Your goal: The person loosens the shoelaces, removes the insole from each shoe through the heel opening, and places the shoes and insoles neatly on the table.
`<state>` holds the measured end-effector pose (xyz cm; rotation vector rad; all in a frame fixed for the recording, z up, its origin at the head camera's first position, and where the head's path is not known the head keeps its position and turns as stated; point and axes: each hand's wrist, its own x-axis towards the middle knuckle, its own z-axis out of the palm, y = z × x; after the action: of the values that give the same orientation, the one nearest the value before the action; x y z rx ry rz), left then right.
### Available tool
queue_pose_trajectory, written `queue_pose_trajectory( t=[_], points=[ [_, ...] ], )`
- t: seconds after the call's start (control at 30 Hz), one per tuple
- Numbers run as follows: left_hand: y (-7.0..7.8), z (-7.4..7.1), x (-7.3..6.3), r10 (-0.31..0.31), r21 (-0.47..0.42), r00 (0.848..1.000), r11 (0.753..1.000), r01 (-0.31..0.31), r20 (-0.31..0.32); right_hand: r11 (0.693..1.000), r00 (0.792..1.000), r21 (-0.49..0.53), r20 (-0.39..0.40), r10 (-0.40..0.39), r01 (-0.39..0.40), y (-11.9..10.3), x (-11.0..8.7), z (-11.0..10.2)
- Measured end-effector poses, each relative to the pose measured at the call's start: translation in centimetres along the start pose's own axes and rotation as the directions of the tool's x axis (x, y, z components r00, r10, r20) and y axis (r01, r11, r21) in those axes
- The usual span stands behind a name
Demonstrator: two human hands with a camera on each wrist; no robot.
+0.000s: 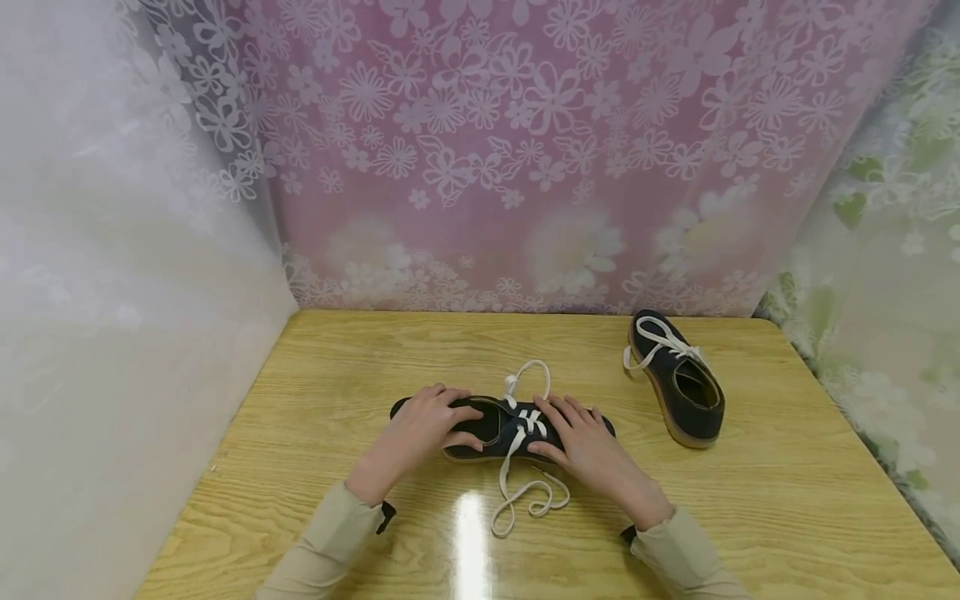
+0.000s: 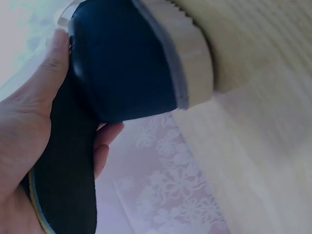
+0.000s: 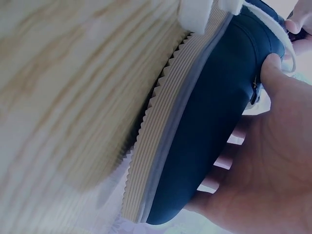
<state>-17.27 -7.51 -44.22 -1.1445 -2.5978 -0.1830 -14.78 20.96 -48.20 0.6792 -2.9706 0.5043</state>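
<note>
A dark navy lace-up shoe (image 1: 480, 452) with a pale ridged sole (image 3: 161, 117) lies sole down on the table, toe to the right. My left hand (image 1: 427, 427) is at its heel and opening. In the left wrist view, that hand holds a black insole (image 2: 73, 170) with a yellow and blue edge between thumb and fingers; its far end is hidden behind the heel (image 2: 122, 63). Across the front of the shoe my right hand (image 1: 588, 446) grips, thumb on the near side by the laces and fingers over the far side. White laces (image 1: 532, 422) hang loose on both sides.
A second dark shoe (image 1: 686, 396) with white laces stands at the back right of the wooden table (image 1: 337, 358), toe pointing away. Floral curtains (image 1: 480, 167) hang behind the table and at its right. A pale sheet (image 1: 150, 292) hangs at the left.
</note>
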Motion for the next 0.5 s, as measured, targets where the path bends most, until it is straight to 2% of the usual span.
queue_pose_trajectory(
  t=[0.1,0.33,0.5],
  points=[
    [-0.1,-0.6,0.1,0.009,-0.016,1.0,1.0,-0.009,-0.014,1.0,1.0,-0.004,-0.006,0.004,-0.004,-0.1,0.0,0.0],
    [-0.9,-1.7,-0.2,0.057,-0.02,0.992,0.998,-0.059,-0.11,0.999,0.999,-0.015,-0.019,0.033,-0.033,-0.4,0.1,-0.1],
    [-1.3,-2.1,-0.5,0.077,-0.029,0.989,0.996,-0.081,-0.127,1.0,0.999,-0.018,-0.024,0.025,-0.025,-0.5,0.1,0.0]
  ],
)
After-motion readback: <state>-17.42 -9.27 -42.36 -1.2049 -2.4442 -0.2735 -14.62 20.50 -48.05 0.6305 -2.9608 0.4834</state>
